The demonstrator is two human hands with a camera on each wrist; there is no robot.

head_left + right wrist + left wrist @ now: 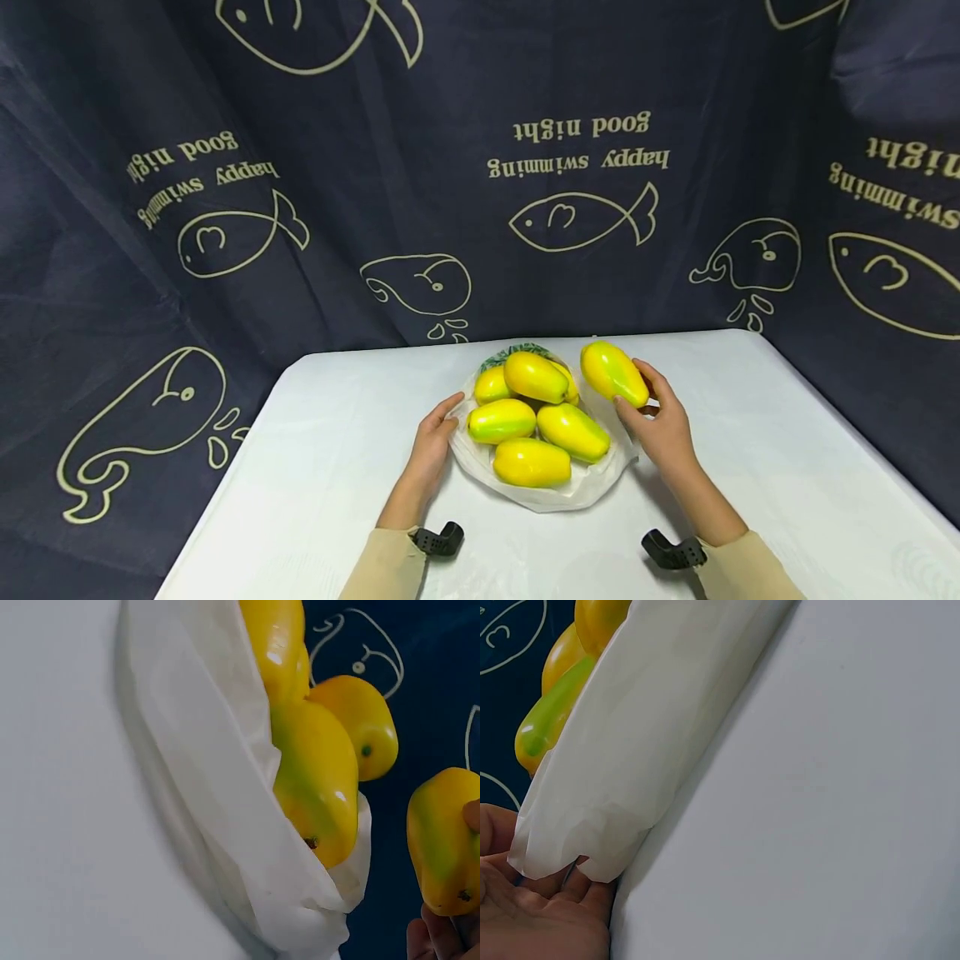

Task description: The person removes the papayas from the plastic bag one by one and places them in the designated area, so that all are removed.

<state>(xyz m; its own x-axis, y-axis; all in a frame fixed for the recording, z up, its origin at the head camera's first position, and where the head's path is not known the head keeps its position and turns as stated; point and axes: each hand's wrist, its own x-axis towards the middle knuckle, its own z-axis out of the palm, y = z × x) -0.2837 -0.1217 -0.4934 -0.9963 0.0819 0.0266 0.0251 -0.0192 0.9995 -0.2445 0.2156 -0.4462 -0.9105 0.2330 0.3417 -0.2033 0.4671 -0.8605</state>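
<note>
A white plastic bag (543, 498) lies wide open on the table, holding several yellow papayas with greenish patches, such as the front papaya (532, 463). At the bag's left rim is my left hand (433, 442), pinching the edge between thumb and fingers; the left wrist view shows the white film (622, 750) over some fingertips. My right hand (663, 421) grips another papaya (613, 372) by its lower right end, raised beside the bag's back right rim. In the right wrist view, this held papaya (442, 840) is apart from the bagged papayas (319, 784).
A white table (330, 467) spreads around the bag. Dark blue cloth (420, 175) with fish and whale drawings hangs behind and at both sides. Green leafy print (517, 352) shows at the bag's back rim. Black bands (442, 540) circle both wrists.
</note>
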